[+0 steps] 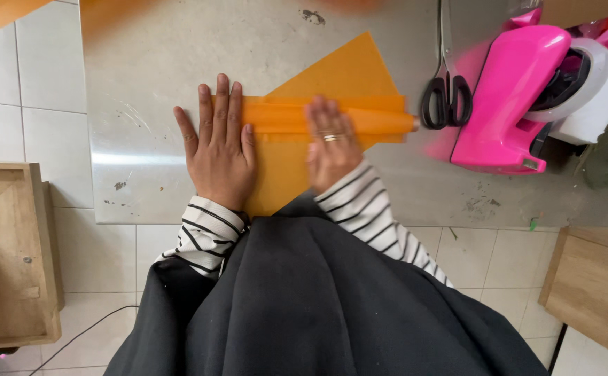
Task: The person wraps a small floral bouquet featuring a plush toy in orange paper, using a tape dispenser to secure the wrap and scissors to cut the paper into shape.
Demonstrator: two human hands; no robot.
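An orange paper sheet lies on the metal table, turned like a diamond. Across its middle runs a rolled orange tube of the same paper, its right end sticking out past the sheet. My left hand lies flat with fingers spread on the tube's left end. My right hand, blurred and wearing a ring, presses palm-down on the middle of the roll. Both sleeves are striped black and white.
Black-handled scissors lie just right of the tube's end. A pink tape dispenser with a roll of tape stands beyond them. Wooden stools flank me on the tiled floor. More orange paper shows at the top left.
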